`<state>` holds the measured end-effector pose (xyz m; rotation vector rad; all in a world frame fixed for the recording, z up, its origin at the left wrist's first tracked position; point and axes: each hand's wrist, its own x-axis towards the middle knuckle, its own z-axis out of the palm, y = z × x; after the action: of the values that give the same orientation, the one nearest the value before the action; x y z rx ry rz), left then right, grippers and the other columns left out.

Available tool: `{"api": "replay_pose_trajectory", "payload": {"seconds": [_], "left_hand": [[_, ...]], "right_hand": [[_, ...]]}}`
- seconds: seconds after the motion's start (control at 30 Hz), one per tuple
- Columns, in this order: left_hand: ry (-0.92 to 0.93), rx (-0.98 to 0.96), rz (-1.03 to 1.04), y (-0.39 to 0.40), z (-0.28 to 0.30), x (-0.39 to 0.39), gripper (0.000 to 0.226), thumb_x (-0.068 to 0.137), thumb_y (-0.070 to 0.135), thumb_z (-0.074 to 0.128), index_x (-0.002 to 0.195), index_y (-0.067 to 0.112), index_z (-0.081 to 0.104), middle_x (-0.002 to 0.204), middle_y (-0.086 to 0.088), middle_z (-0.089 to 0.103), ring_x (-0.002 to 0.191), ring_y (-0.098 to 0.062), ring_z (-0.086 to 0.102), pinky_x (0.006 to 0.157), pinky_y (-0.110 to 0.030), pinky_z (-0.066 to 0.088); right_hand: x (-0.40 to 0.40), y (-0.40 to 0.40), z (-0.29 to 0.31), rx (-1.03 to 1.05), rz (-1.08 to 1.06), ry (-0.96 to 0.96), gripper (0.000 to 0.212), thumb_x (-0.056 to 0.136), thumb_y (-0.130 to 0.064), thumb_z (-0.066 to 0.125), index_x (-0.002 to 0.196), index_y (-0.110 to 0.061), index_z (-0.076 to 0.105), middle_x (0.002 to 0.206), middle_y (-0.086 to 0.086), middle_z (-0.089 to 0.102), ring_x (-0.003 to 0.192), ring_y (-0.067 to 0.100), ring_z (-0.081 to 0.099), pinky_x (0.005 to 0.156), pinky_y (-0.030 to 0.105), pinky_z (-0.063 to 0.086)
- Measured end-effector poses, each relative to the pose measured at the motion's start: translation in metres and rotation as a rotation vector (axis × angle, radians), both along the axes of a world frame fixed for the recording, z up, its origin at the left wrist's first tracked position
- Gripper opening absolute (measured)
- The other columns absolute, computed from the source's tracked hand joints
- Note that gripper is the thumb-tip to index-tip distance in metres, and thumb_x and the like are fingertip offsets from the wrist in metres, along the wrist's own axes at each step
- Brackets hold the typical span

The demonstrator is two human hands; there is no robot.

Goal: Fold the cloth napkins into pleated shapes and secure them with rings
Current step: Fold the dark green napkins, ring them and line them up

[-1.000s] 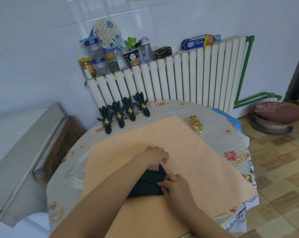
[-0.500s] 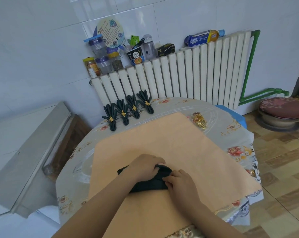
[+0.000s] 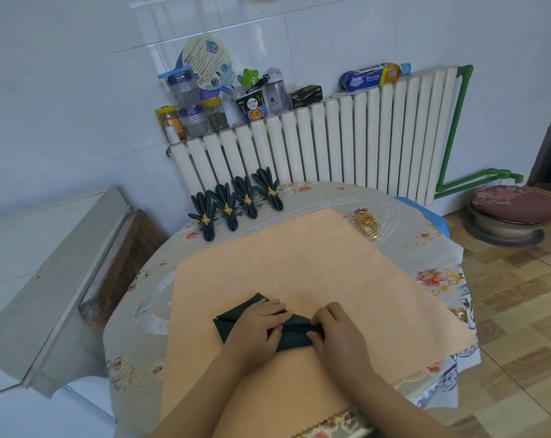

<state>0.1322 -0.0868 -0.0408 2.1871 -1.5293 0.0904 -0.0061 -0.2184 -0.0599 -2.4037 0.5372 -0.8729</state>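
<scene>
A dark green napkin lies partly folded on the orange cloth near the table's front. My left hand rests on its middle, fingers bent and pinching a fold. My right hand pinches the napkin's right end between thumb and fingers. Much of the napkin is hidden under both hands. Several finished dark green pleated napkins with gold rings stand in a row at the table's far left. A pile of loose gold rings lies at the far right of the orange cloth.
The round table has a flowered cover. A white radiator stands behind it, with jars, a cup and boxes on top. A grey cabinet is on the left, and a padded stool on the right floor.
The napkin has spread out to the left, and a pointed corner now shows beyond my left hand. Both hands stayed on it, and the view shifted slightly.
</scene>
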Motion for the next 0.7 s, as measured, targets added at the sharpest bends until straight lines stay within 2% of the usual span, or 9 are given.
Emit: {"api": "replay_pose_trajectory", "payload": {"seconds": [0.07, 0.13, 0.23, 0.3, 0.4, 0.5, 0.6, 0.7], "left_hand": [[0.019, -0.06, 0.029, 0.001, -0.006, -0.002, 0.037, 0.085, 0.016, 0.049, 0.117, 0.016, 0.068, 0.124, 0.012, 0.058, 0.123, -0.004, 0.047, 0.111, -0.031, 0.028], [0.063, -0.073, 0.053, 0.001, -0.006, -0.002, 0.038, 0.085, 0.015, 0.048, 0.117, 0.015, 0.068, 0.126, 0.009, 0.058, 0.124, -0.005, 0.046, 0.112, -0.032, 0.027], [0.065, -0.068, 0.045, 0.001, -0.006, -0.004, 0.043, 0.085, 0.025, 0.041, 0.116, 0.015, 0.068, 0.129, 0.001, 0.059, 0.125, -0.005, 0.045, 0.113, -0.029, 0.025], [0.036, -0.088, 0.05, 0.001, -0.006, -0.007, 0.042, 0.086, 0.031, 0.042, 0.115, 0.017, 0.069, 0.13, 0.005, 0.057, 0.127, -0.002, 0.043, 0.112, -0.022, 0.023], [-0.017, -0.123, 0.034, 0.003, -0.007, -0.006, 0.037, 0.089, 0.037, 0.049, 0.111, 0.018, 0.072, 0.12, 0.009, 0.062, 0.117, -0.001, 0.046, 0.102, -0.016, 0.033], [0.065, -0.022, 0.01, 0.005, 0.0, -0.002, 0.047, 0.09, 0.047, 0.046, 0.123, 0.02, 0.064, 0.111, 0.01, 0.053, 0.109, 0.002, 0.037, 0.096, -0.004, 0.024], [0.135, 0.114, -0.022, 0.008, 0.007, 0.005, 0.044, 0.094, 0.042, 0.05, 0.135, 0.027, 0.051, 0.117, 0.018, 0.044, 0.114, 0.004, 0.033, 0.098, -0.001, 0.018], [0.208, 0.148, -0.002, 0.01, 0.013, 0.009, 0.033, 0.091, 0.033, 0.058, 0.123, 0.033, 0.052, 0.115, 0.024, 0.044, 0.115, 0.004, 0.038, 0.096, -0.005, 0.025]], "right_hand": [[0.001, 0.0, -0.001, -0.045, 0.001, -0.014, 0.033, 0.055, -0.011, 0.087, 0.077, -0.018, 0.062, 0.083, -0.004, 0.056, 0.076, 0.014, 0.05, 0.053, 0.022, 0.044], [0.002, -0.001, -0.002, -0.127, 0.003, -0.014, 0.033, 0.05, -0.014, 0.09, 0.072, -0.019, 0.066, 0.076, -0.007, 0.057, 0.077, 0.01, 0.039, 0.057, 0.023, 0.046], [0.001, -0.004, 0.001, -0.207, 0.0, 0.06, 0.029, 0.047, -0.02, 0.092, 0.061, -0.024, 0.067, 0.064, -0.011, 0.055, 0.07, 0.011, 0.042, 0.06, 0.02, 0.034], [0.0, -0.003, 0.005, -0.263, 0.028, 0.138, 0.031, 0.044, -0.021, 0.094, 0.054, -0.024, 0.065, 0.059, -0.01, 0.053, 0.059, 0.013, 0.05, 0.057, 0.02, 0.028], [0.003, -0.005, 0.01, -0.359, 0.099, 0.235, 0.034, 0.04, -0.022, 0.094, 0.049, -0.024, 0.061, 0.054, -0.008, 0.05, 0.05, 0.015, 0.051, 0.049, 0.022, 0.033], [0.003, -0.008, 0.015, -0.378, 0.145, 0.291, 0.032, 0.038, -0.023, 0.094, 0.049, -0.027, 0.063, 0.05, -0.009, 0.048, 0.047, 0.013, 0.05, 0.045, 0.018, 0.034], [0.002, -0.01, 0.019, -0.394, 0.166, 0.305, 0.033, 0.039, -0.022, 0.093, 0.057, -0.028, 0.066, 0.05, -0.011, 0.05, 0.044, 0.011, 0.05, 0.044, 0.016, 0.033], [0.003, -0.012, 0.023, -0.403, 0.171, 0.333, 0.034, 0.041, -0.024, 0.092, 0.057, -0.029, 0.063, 0.049, -0.011, 0.05, 0.043, 0.01, 0.048, 0.044, 0.017, 0.029]]}}
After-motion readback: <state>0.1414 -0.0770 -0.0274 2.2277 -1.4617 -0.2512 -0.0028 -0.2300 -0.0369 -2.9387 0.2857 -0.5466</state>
